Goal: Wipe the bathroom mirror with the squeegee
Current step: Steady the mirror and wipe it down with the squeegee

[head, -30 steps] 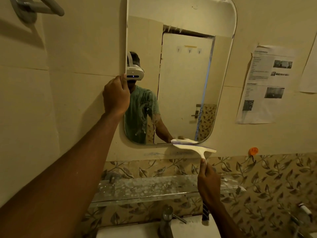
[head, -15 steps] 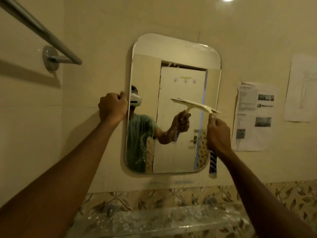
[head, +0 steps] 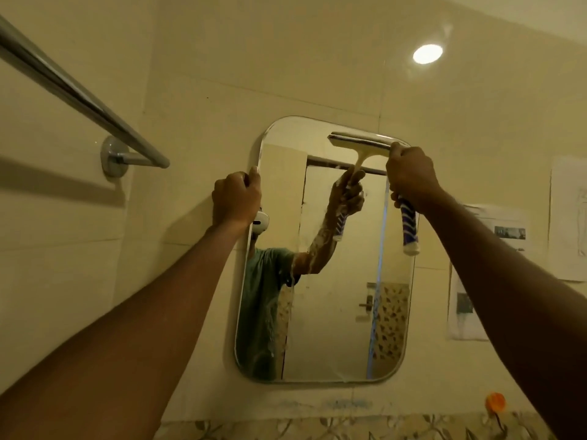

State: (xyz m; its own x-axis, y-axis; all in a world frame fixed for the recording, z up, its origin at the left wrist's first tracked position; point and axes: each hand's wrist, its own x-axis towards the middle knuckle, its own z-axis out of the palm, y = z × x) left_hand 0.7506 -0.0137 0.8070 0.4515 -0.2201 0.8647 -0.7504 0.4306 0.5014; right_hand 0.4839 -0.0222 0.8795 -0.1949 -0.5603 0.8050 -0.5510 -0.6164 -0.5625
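A tall mirror (head: 330, 328) with rounded corners hangs on the beige tiled wall. My left hand (head: 236, 198) grips its upper left edge. My right hand (head: 411, 177) is closed around the blue-and-white handle of the squeegee (head: 360, 141). The squeegee's cream blade lies level against the glass at the mirror's top right corner. The handle's lower end sticks out below my fist. The reflection shows the same hand and handle. Soapy streaks run down the glass on the left part.
A chrome towel bar (head: 76, 93) juts from the wall at upper left. Printed sheets (head: 476, 281) are taped to the wall right of the mirror. An orange hook (head: 495, 402) sits low right, above a band of leaf-patterned tiles (head: 317, 428).
My right hand has lifted the squeegee from below the mirror's bottom edge, past the middle, to the top right corner. My view has tilted upward. The left hand has stayed on the mirror's edge.
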